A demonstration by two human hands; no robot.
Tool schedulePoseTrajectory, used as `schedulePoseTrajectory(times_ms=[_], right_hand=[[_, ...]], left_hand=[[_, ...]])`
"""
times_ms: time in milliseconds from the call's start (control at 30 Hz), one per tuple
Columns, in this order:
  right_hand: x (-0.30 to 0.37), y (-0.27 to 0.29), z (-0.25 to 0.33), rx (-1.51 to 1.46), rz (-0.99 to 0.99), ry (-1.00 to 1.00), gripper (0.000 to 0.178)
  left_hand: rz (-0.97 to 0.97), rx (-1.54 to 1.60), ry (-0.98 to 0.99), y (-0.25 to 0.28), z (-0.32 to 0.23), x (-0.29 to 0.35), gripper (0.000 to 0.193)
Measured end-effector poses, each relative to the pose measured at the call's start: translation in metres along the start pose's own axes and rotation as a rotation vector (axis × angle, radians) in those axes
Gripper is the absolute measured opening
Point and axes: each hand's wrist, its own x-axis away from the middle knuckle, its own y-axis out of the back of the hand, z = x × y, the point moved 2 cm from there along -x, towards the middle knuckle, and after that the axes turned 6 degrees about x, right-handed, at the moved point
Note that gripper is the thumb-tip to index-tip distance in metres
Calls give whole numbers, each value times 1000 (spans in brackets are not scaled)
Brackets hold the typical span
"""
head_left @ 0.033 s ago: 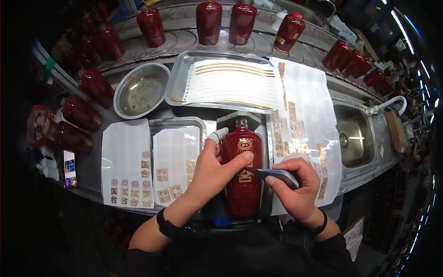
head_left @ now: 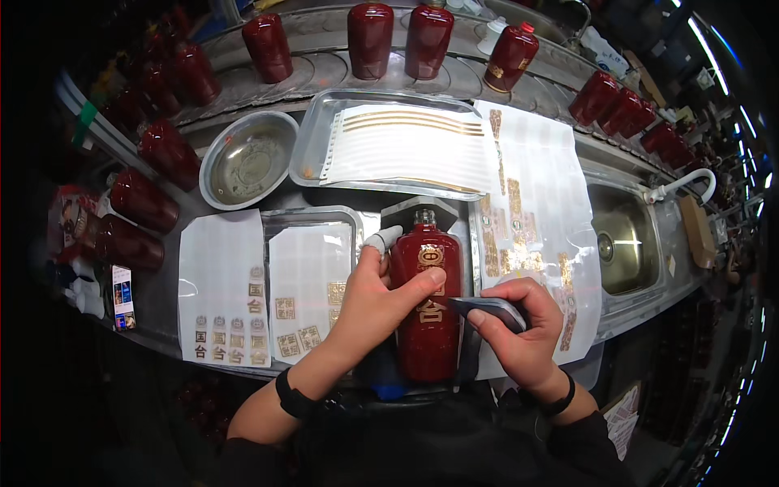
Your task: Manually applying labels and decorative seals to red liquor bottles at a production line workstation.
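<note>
A dark red glass bottle (head_left: pixel 428 353) with gold emblem and characters on its front lies tilted in front of me, its bare threaded neck pointing away. My left hand (head_left: pixel 375 299) is closed round its left side, the thumb pressed on the gold lettering; a white covering wraps one fingertip. Between the thumb and fingers of my right hand (head_left: pixel 527 331) is a dark, flat, scraper-like piece (head_left: pixel 492 309). Its pointed tip is at the bottle's right side, beside the lower character; I cannot tell whether it touches.
Decal sheets (head_left: pixel 221 284) lie left and right of the bottle. Behind it is a metal tray (head_left: pixel 312 122) with gold-striped paper, beside a metal bowl (head_left: pixel 213 174) of liquid. A conveyor (head_left: pixel 312 71) carries red bottles (head_left: pixel 370 45). At right is a sink (head_left: pixel 621 243); a lit phone (head_left: pixel 122 296) stands left.
Several bottles on the conveyor have shifted very slightly to the right. Both hands hold the same position.
</note>
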Motion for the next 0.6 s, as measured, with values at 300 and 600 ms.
schedulePoseTrajectory(times_ms=[300, 600], right_hand=[[-5, -1, -7, -171, -25, -185, 22], [-45, -26, -4, -224, -82, -126, 17]], left_hand=[[-34, 6, -4, -2, 2, 0, 64], [-49, 87, 98, 2, -10, -3, 56]])
